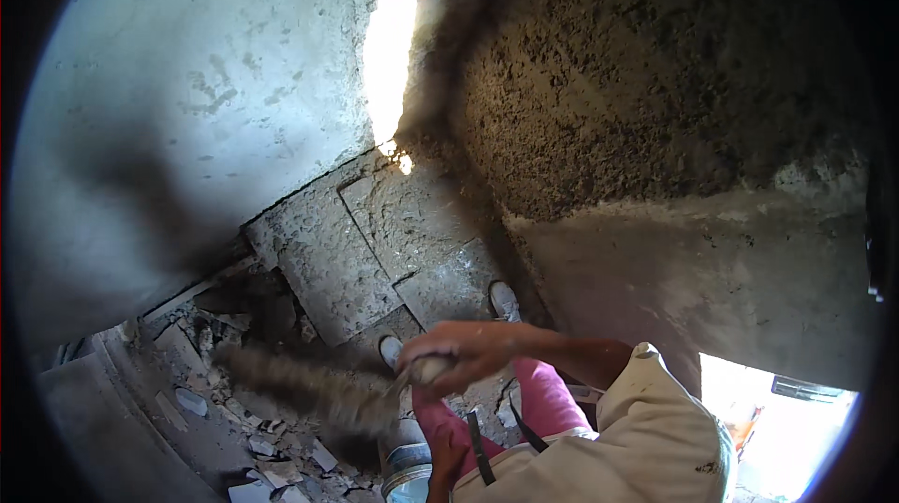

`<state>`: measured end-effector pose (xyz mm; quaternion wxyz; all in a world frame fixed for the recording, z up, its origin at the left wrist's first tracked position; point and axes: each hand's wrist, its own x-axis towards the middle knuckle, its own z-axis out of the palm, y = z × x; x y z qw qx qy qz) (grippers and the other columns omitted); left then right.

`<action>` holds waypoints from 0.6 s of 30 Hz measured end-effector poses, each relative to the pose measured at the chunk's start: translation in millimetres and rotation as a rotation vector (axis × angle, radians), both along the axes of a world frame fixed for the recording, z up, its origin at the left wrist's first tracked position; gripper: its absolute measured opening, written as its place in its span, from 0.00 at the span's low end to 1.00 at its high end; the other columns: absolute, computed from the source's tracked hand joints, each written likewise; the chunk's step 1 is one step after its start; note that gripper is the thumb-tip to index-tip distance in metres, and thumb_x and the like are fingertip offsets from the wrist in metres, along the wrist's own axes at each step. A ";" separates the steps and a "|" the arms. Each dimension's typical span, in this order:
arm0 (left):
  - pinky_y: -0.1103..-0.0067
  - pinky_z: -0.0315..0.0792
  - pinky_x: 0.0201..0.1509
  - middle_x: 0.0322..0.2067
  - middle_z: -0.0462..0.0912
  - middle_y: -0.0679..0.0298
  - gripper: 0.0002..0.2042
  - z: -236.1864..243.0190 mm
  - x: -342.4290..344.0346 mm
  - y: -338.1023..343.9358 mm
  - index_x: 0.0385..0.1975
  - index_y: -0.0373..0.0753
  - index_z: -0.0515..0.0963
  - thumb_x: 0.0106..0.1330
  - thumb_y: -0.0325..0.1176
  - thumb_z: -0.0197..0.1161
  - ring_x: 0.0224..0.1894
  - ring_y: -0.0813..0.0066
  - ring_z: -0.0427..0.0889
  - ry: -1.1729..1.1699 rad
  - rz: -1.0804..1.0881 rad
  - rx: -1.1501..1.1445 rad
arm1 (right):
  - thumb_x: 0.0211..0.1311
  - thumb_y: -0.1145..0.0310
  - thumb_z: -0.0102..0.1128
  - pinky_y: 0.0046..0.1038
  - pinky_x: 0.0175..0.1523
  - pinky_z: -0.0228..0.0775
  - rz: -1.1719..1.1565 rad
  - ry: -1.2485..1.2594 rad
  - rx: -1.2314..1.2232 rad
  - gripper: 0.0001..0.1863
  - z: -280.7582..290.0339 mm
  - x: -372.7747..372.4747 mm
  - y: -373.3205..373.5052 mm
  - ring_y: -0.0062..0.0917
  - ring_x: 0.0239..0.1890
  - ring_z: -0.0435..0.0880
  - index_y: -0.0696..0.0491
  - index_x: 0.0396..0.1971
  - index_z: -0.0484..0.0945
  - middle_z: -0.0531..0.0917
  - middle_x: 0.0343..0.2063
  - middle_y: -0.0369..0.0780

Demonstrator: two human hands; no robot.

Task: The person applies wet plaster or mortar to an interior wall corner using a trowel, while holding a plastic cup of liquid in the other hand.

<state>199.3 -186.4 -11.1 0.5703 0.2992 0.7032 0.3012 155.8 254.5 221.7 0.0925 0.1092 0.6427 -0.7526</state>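
My right hand (pixel 465 353) is closed around the rounded handle of a trowel (pixel 396 385), held out in front of my legs. Toward the left, the trowel's blade is blurred by motion, in a brownish streak that looks like wet mortar (pixel 309 391). My left hand (pixel 449 449) rests against my pink trouser leg, fingers lying along it, partly in shadow. Just left of that hand stands a bucket (pixel 407 482), cut off by the lower edge; its contents cannot be made out.
Rough brown mortar covers the upper wall (pixel 646 100) at right; a smooth pale wall (pixel 215 72) stands at left. Broken tile and rubble (pixel 272 451) lie at lower left. My shoes stand on dirty floor slabs (pixel 328 259). Bright light enters through an opening (pixel 782 428) at lower right.
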 end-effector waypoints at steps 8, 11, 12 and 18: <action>0.63 0.64 0.66 0.55 0.75 0.43 0.32 -44.7 4.3 -44.7 0.56 0.30 0.73 0.53 0.43 0.67 0.61 0.45 0.71 -0.062 -0.037 -0.274 | 0.65 0.51 0.57 0.32 0.41 0.78 -0.632 -0.764 0.882 0.25 -34.9 210.6 104.4 0.29 0.39 0.83 0.50 0.55 0.72 0.81 0.40 0.44; 0.63 0.62 0.68 0.56 0.75 0.44 0.33 -13.5 -14.7 -14.6 0.58 0.30 0.72 0.55 0.46 0.68 0.63 0.47 0.69 0.016 -0.307 -0.247 | 0.64 0.51 0.58 0.33 0.39 0.78 -0.729 -0.804 0.970 0.24 -2.1 230.7 87.9 0.31 0.37 0.83 0.51 0.53 0.72 0.81 0.36 0.44; 0.63 0.62 0.68 0.57 0.75 0.44 0.33 -13.1 -29.6 -4.1 0.58 0.30 0.71 0.56 0.46 0.68 0.63 0.47 0.69 0.042 -0.373 -0.194 | 0.64 0.51 0.58 0.33 0.39 0.78 -0.753 -0.815 1.012 0.24 5.1 234.0 83.2 0.31 0.36 0.84 0.51 0.53 0.72 0.82 0.35 0.45; 0.62 0.59 0.69 0.60 0.70 0.42 0.35 -21.8 -56.4 33.1 0.62 0.31 0.67 0.59 0.49 0.65 0.63 0.44 0.68 0.079 -0.143 -0.311 | 0.63 0.53 0.59 0.41 0.38 0.76 -0.664 -0.877 1.175 0.22 -115.5 205.0 42.8 0.41 0.35 0.84 0.51 0.50 0.71 0.83 0.30 0.48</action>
